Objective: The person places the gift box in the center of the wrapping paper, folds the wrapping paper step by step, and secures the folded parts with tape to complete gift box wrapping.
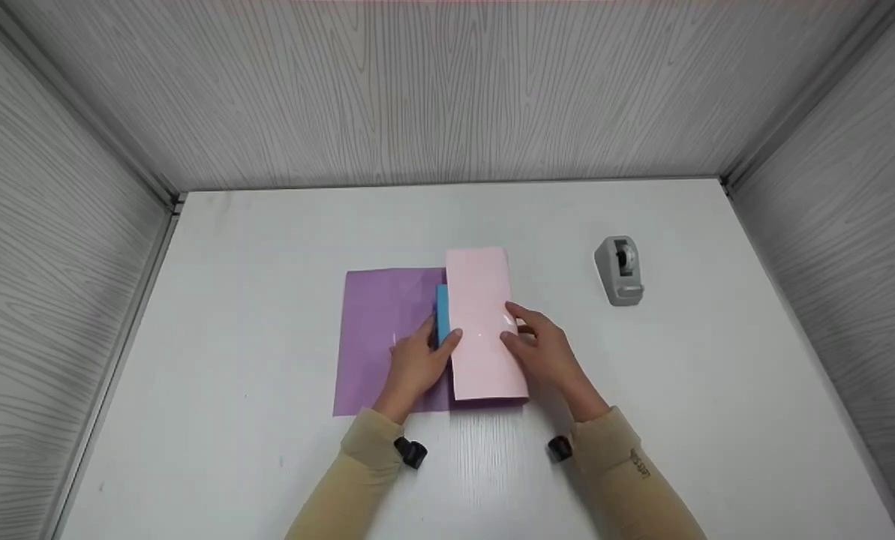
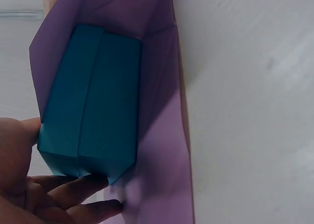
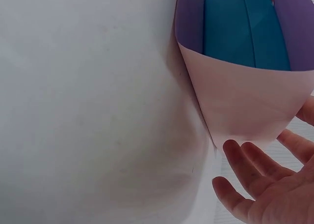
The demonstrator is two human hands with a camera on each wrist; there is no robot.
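A blue box [image 2: 110, 96] lies inside a sheet of wrapping paper [image 1: 391, 330], purple on the inner face and pink on the outer. The paper's right part curves up and over the box as a pink flap [image 1: 481, 322]; its left part spreads flat on the table. My left hand [image 1: 417, 364] holds the box's left end, thumb at its upper edge by the flap and fingers against the end face. At the flap's right side, my right hand [image 1: 548, 356] presses the pink face with thumb and fingertips, the other fingers loosely extended [image 3: 248, 172].
A grey tape dispenser [image 1: 620, 271] with a roll of tape stands to the right on the white table [image 1: 252, 300]. Wood-grain panels [image 1: 447, 90] wall in the back and both sides. A dark wrist camera [image 1: 411, 452] sits at the left cuff.
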